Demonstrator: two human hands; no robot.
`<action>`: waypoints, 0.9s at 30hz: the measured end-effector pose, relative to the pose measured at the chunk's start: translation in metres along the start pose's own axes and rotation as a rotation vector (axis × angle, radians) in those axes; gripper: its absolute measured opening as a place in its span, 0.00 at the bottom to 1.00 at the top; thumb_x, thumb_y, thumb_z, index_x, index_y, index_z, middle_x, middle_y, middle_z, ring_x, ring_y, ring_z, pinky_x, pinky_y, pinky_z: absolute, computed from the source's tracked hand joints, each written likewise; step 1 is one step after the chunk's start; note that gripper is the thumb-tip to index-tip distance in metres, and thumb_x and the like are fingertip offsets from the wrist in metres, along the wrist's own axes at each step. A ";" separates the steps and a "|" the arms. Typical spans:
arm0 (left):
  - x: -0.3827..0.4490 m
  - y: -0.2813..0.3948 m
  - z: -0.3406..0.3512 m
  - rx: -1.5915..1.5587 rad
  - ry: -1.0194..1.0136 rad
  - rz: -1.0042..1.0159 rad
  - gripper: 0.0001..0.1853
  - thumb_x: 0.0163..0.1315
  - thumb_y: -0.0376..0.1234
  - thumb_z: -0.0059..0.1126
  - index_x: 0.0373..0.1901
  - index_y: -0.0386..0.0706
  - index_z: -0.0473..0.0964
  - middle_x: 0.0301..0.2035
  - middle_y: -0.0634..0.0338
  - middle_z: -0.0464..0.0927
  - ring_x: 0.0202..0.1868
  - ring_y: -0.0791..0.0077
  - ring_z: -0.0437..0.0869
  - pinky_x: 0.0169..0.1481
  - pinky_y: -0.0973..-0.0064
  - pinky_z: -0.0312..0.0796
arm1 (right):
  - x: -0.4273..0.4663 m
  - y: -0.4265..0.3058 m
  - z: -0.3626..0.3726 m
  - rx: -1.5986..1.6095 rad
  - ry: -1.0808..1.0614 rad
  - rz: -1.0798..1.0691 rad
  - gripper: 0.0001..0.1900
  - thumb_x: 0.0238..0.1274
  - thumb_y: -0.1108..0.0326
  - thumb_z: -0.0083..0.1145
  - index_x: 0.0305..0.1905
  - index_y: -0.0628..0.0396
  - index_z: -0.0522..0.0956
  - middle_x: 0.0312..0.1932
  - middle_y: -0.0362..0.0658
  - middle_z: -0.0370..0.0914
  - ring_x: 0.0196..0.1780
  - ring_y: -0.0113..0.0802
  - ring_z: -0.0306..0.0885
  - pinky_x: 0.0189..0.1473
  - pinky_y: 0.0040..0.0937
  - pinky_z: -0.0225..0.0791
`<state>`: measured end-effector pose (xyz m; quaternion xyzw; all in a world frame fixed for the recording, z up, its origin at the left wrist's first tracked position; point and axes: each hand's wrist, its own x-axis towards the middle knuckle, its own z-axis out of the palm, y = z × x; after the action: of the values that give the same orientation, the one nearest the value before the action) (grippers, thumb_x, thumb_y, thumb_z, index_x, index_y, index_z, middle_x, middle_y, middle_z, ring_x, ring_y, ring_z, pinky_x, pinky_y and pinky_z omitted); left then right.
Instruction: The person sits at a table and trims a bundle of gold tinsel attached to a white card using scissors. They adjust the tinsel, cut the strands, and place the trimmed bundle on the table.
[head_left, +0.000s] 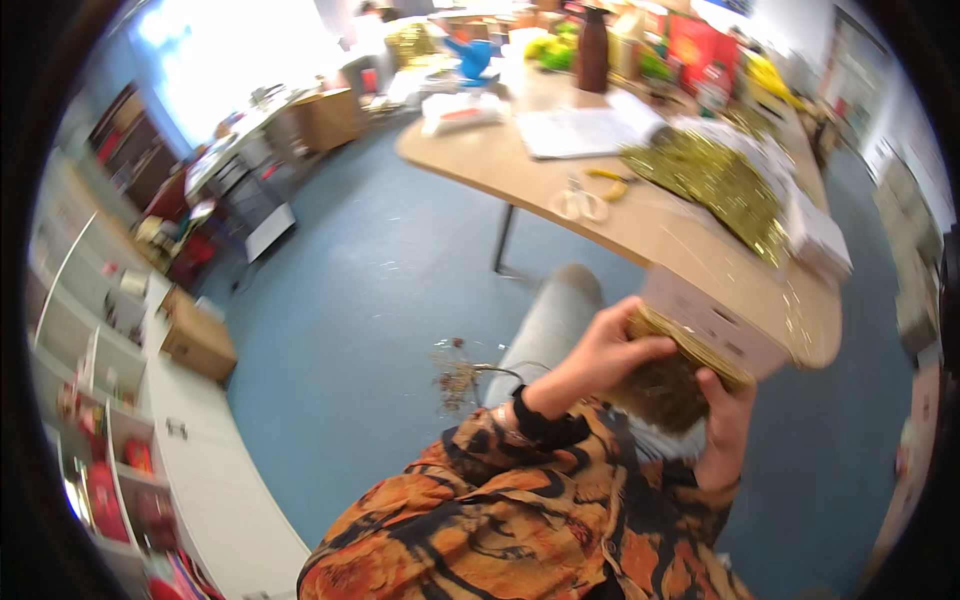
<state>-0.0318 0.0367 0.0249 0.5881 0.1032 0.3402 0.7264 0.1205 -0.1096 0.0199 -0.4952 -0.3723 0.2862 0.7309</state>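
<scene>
Both my hands are in front of my lap, near the table's front edge. My left hand (619, 351) grips the left end of a gold-coloured folded bundle (660, 386), its thumb across the top edge. On the other end, my right hand (727, 420) holds on with its thumb at the upper edge. The bundle looks layered, but blur hides its exact material. A pale card panel (716, 322) with dark slots stands just behind it, against the table edge; whether my fingers touch it is hidden. Glittery gold mesh (712, 184) lies spread on the wooden table (487, 165).
White-handled scissors (580, 204) and a yellow-handled tool (611, 184) lie on the table near open paper sheets (574, 133). A white stack (821, 236) sits at the right edge. Farther back stands a brown thermos jug (592, 52). Dried stems (457, 382) appear beside my leg.
</scene>
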 end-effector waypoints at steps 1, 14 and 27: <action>0.000 -0.003 0.000 -0.030 -0.014 -0.007 0.18 0.66 0.27 0.68 0.55 0.34 0.74 0.47 0.62 0.83 0.49 0.79 0.82 0.57 0.76 0.76 | -0.002 0.002 -0.002 0.005 0.021 0.038 0.24 0.59 0.72 0.75 0.59 0.63 0.78 0.53 0.41 0.82 0.54 0.29 0.78 0.57 0.29 0.72; 0.055 -0.014 -0.037 0.911 -0.401 -0.056 0.14 0.64 0.38 0.69 0.47 0.41 0.83 0.34 0.51 0.87 0.36 0.62 0.88 0.44 0.67 0.78 | -0.003 -0.012 -0.103 -0.098 0.442 -0.246 0.33 0.63 0.53 0.74 0.64 0.62 0.74 0.59 0.44 0.78 0.60 0.36 0.75 0.63 0.36 0.67; 0.238 -0.077 -0.082 1.134 -0.274 0.200 0.10 0.54 0.33 0.71 0.37 0.41 0.85 0.39 0.48 0.80 0.43 0.53 0.83 0.49 0.62 0.77 | -0.002 0.002 -0.118 -0.010 0.498 -0.185 0.30 0.70 0.61 0.68 0.70 0.63 0.70 0.66 0.47 0.74 0.64 0.36 0.72 0.68 0.37 0.64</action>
<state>0.1299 0.2415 -0.0102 0.9300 0.1183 0.2196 0.2699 0.2173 -0.1709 -0.0095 -0.5179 -0.2261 0.0859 0.8205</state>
